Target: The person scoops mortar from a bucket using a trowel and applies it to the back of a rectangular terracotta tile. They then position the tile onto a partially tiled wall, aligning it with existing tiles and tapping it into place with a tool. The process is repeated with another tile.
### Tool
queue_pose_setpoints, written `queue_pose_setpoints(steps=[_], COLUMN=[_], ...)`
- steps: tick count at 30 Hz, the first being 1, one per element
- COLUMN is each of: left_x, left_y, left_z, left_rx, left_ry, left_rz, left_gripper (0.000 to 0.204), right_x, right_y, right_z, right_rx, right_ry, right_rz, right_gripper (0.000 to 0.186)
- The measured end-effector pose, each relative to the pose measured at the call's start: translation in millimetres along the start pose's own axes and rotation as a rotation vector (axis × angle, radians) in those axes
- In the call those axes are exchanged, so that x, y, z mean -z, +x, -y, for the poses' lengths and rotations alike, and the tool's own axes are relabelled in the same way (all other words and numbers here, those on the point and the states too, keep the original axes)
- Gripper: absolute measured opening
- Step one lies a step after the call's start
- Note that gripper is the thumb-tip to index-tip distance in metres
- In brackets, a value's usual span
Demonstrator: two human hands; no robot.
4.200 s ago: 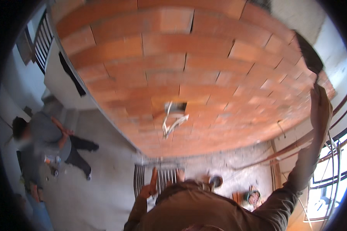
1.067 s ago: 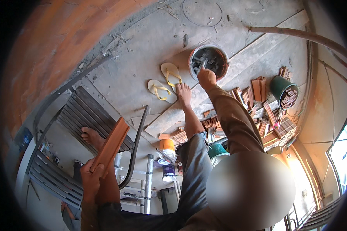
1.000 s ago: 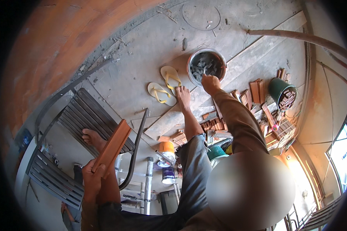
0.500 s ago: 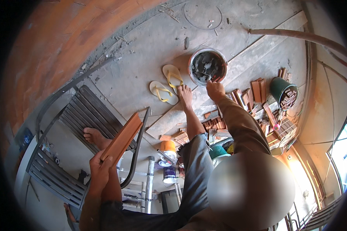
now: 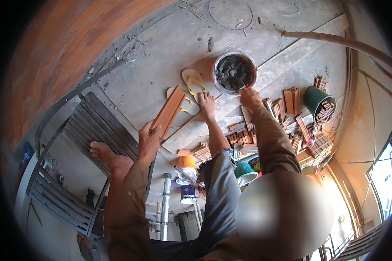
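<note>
Head view: the left hand (image 5: 149, 138), closed round a brick (image 5: 170, 108), has swung right, bringing it nearer the bucket (image 5: 222, 89); at its near rim the right hand (image 5: 251, 98) curls, probably gripping a tool.

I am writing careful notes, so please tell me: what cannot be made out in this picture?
Head view:
Handle of the tool: covered by the right hand.
Near end of the brown strip: covered by the left hand.
Floor of the bucket: hidden under grey mix.
Whatever lies behind the round blur: masked.
</note>
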State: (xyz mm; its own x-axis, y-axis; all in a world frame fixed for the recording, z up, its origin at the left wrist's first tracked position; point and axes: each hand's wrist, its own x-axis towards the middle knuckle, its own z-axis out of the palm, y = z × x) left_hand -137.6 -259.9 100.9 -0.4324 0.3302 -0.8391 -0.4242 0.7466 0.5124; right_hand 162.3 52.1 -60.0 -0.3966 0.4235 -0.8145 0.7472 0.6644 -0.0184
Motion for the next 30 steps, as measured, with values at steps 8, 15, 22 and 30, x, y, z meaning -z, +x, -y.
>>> queue_pose_setpoints(steps=[8, 15, 22, 30], left_x=[-49, -50, -77, -107], left_y=[3, -6, 5, 23], left_z=[48, 51, 28, 11], left_rx=[0.047, 0.157, 0.236, 0.211], left_ry=[-0.086, -0.139, -0.216, -0.351], left_rz=[-0.034, 0.006, -0.031, -0.001], left_gripper=[0.031, 0.029, 0.03, 0.031], right_x=[3, 4, 6, -6], right_y=[25, 0, -4, -17], right_z=[8, 34, 38, 7], right_rx=[-0.083, 0.002, 0.005, 0.302], right_ry=[0.083, 0.3, 0.293, 0.473], right_rz=[-0.192, -0.127, -0.128, -0.247], right_gripper=[0.028, 0.021, 0.02, 0.028])
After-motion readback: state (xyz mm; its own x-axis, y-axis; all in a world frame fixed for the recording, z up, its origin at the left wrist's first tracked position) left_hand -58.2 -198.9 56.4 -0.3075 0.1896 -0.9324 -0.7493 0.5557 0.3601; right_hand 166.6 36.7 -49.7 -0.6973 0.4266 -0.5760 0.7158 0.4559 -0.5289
